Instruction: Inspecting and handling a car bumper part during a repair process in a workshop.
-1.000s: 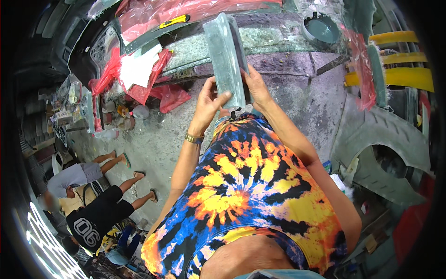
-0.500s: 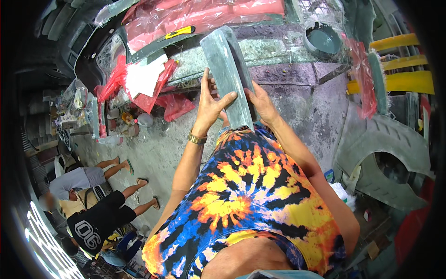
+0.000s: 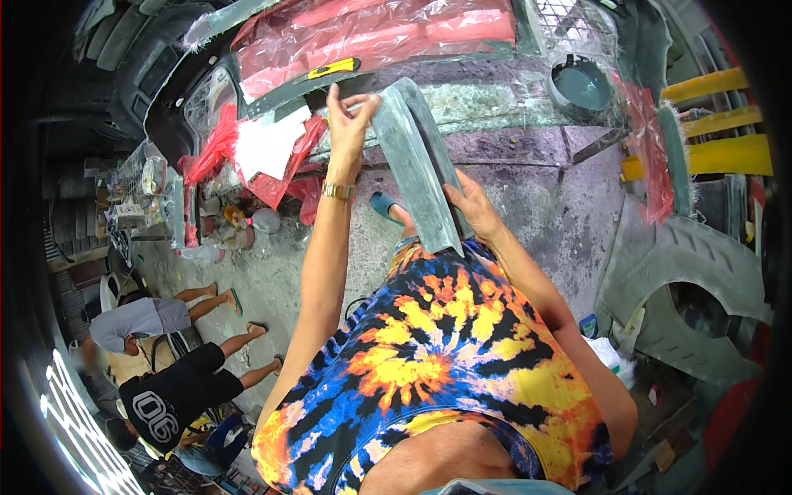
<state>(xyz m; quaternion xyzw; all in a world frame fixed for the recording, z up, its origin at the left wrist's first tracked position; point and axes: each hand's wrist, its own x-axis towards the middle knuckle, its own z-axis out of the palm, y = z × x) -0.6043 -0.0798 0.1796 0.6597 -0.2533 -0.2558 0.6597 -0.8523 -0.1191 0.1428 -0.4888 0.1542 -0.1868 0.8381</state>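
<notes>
My right hand (image 3: pixel 473 206) grips a long grey folded panel (image 3: pixel 412 165) by its right side, its near end against the front of my tie-dye top. My left hand (image 3: pixel 348 120) is raised beside the panel's far left corner, fingers apart; I cannot tell whether a fingertip touches that edge. Just beyond it a yellow-and-black utility knife (image 3: pixel 330 69) lies on a grey rim below pink plastic sheeting (image 3: pixel 371 25).
A dark round container (image 3: pixel 580 89) sits at the upper right by yellow strips (image 3: pixel 693 150). Left are red plastic with white sheets (image 3: pixel 268 148) and cluttered bottles. A grey fender (image 3: pixel 676 239) leans at right. Two other people (image 3: pixel 177 379) are at lower left.
My left hand has let go of the panel's side and moved up toward the knife. The panel and my right hand have shifted right and toward me.
</notes>
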